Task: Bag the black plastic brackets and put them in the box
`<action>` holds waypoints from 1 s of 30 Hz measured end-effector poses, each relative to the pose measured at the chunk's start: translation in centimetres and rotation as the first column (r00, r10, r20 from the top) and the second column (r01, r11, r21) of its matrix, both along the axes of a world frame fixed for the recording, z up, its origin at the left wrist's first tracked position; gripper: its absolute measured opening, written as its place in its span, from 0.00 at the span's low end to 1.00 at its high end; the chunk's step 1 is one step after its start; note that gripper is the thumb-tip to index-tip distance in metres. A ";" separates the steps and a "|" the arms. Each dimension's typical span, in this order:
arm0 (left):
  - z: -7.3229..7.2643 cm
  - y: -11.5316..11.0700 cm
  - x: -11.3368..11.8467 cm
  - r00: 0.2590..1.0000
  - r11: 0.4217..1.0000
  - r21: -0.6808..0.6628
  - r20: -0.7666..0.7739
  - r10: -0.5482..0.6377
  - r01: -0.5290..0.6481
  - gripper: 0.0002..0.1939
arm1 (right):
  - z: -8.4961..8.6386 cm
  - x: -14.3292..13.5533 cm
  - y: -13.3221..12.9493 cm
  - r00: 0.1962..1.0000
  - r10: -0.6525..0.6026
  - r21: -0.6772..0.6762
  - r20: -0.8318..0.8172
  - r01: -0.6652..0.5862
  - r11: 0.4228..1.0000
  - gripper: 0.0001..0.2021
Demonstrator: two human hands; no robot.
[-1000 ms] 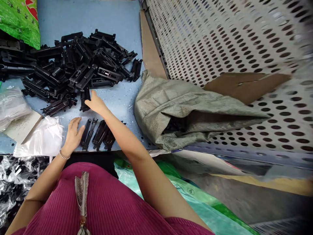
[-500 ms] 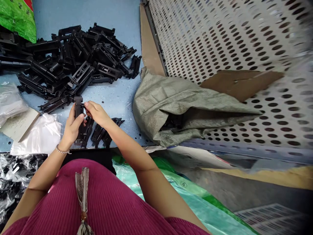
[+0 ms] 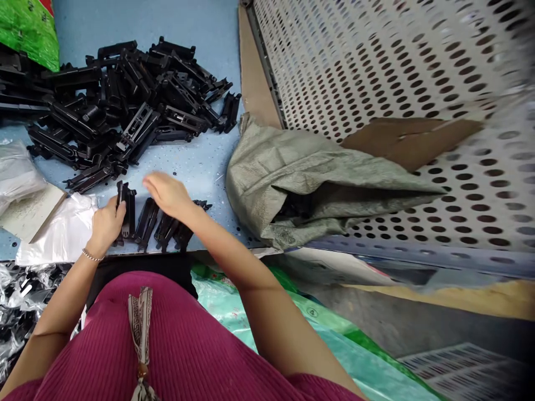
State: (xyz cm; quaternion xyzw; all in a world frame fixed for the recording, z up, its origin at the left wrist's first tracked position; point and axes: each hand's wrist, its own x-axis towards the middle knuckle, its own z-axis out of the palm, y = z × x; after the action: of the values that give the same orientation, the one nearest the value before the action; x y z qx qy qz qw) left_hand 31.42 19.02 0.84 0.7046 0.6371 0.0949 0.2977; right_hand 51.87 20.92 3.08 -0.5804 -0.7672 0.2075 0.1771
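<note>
My left hand [image 3: 107,223] is closed round a long black plastic part [image 3: 121,192], holding it upright at the left end of a short row near the table's front edge. Beside it, another black part [image 3: 130,214] stands against the held one. To the right, my right hand [image 3: 169,195] is over the row, apart from the held part; motion smears its fingers. Under and beside that hand lie several more black parts [image 3: 147,223] of the same kind. Behind both hands spreads a large heap of loose black parts [image 3: 125,100].
Clear plastic bags [image 3: 62,228] and a pale board [image 3: 31,214] lie left on the blue table [image 3: 188,167]. A grey-green woven sack [image 3: 292,167] with black parts inside sits right, against a perforated metal panel [image 3: 376,67]. A green bag [image 3: 31,33] is at the back left.
Both hands were together on one black part. My right hand has come away from it to the right, and my left hand has moved slightly left and down.
</note>
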 end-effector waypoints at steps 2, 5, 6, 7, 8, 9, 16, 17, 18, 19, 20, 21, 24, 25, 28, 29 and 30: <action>-0.7 -0.8 0.4 0.986 0.998 -0.045 -0.162 -0.044 0.037 0.20 | -0.3 0.6 4.5 0.999 -0.042 0.157 0.020 0.038 0.987 0.20; -1.6 -1.9 1.2 0.969 0.994 -0.038 -0.221 -0.108 0.102 0.23 | -1.2 0.9 10.0 0.992 -0.054 0.245 0.110 0.025 0.969 0.24; -1.7 -2.1 1.3 0.971 0.993 -0.012 -0.205 -0.119 0.119 0.23 | -1.5 1.0 11.2 0.989 -0.053 0.252 0.139 0.017 0.967 0.24; -1.9 -2.1 1.4 0.976 0.991 0.022 -0.176 -0.126 0.132 0.24 | -1.8 1.1 12.0 0.985 -0.050 0.257 0.163 0.006 0.966 0.24; -2.0 -2.0 1.3 0.982 0.989 0.060 -0.140 -0.125 0.135 0.23 | -2.1 1.2 12.6 0.982 -0.041 0.260 0.184 -0.008 0.966 0.24; -2.1 -1.8 1.3 0.988 0.987 0.098 -0.100 -0.121 0.131 0.23 | -2.3 1.4 13.0 0.979 -0.029 0.263 0.204 -0.026 0.964 0.23; -2.1 -0.3 0.7 0.962 0.964 0.238 0.213 -0.170 0.118 0.18 | 0.4 2.2 14.6 0.977 0.017 0.294 0.213 -0.081 0.952 0.18; -1.9 -0.3 0.5 0.951 0.961 0.256 0.259 -0.171 0.103 0.18 | 1.3 2.5 14.4 0.986 -0.001 0.312 0.164 -0.051 0.949 0.18; -1.5 -0.3 0.2 0.938 0.958 0.277 0.308 -0.160 0.072 0.19 | 2.2 2.8 14.0 0.994 -0.015 0.337 0.105 -0.022 0.941 0.18; -1.1 -0.3 0.0 0.919 0.953 0.301 0.369 -0.140 0.025 0.21 | 3.1 3.2 13.2 0.999 -0.012 0.363 0.042 -0.004 0.932 0.18; -0.5 -0.2 -0.3 0.887 0.946 0.321 0.446 -0.118 -0.035 0.25 | 4.0 3.5 12.2 1.000 0.009 0.386 -0.020 -0.001 0.922 0.17; 0.2 0.0 -0.4 0.840 0.940 0.330 0.532 -0.107 -0.089 0.29 | 4.7 3.8 10.9 0.996 0.040 0.403 -0.080 -0.004 0.915 0.17; 1.9 1.3 -0.1 0.670 0.946 0.309 0.723 -0.169 -0.096 0.42 | 5.6 3.7 6.6 0.960 0.105 0.380 -0.261 0.003 0.925 0.19; 2.3 1.9 0.4 0.638 0.952 0.304 0.742 -0.204 -0.049 0.45 | 5.5 3.4 5.4 0.940 0.111 0.349 -0.322 0.009 0.937 0.21; 2.0 4.3 2.6 0.661 0.944 0.315 0.689 -0.299 0.099 0.50 | 4.0 2.2 3.7 0.870 0.108 0.260 -0.481 0.024 0.965 0.22; 1.5 5.0 3.3 0.684 0.936 0.322 0.650 -0.330 0.145 0.53 | 3.4 2.0 3.7 0.851 0.089 0.236 -0.517 0.042 0.971 0.22; 0.9 5.6 3.8 0.707 0.925 0.329 0.609 -0.361 0.189 0.56 | 2.9 1.9 4.0 0.837 0.051 0.214 -0.544 0.080 0.974 0.22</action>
State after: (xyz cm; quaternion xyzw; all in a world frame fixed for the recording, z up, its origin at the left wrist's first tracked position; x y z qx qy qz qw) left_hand 35.22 24.66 1.76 0.7436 0.3612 0.3681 0.4255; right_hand 53.81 24.89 5.97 -0.4788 -0.6989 0.2738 0.4554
